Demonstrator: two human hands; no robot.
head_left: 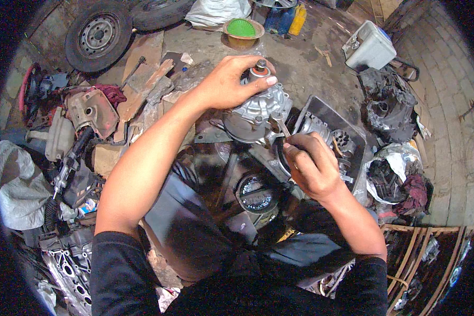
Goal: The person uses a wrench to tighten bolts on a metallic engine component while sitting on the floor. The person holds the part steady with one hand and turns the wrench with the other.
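Note:
A silver cast-metal gearbox housing stands in front of me, with a short shaft and a reddish-orange ring at its top. My left hand curls round that top end, thumb on the near side and fingers on the far side. In my right hand is a small metal wrench, gripped with bent fingers. The wrench's far end meets the housing's near right side, at what looks like a bolt; the exact contact is too small to tell.
Right of the housing lies a dark tray of metal gear parts. A round metal-rimmed part sits between my legs. Engine parts and a tire are on the left. A green-lined bowl and white container stand farther back.

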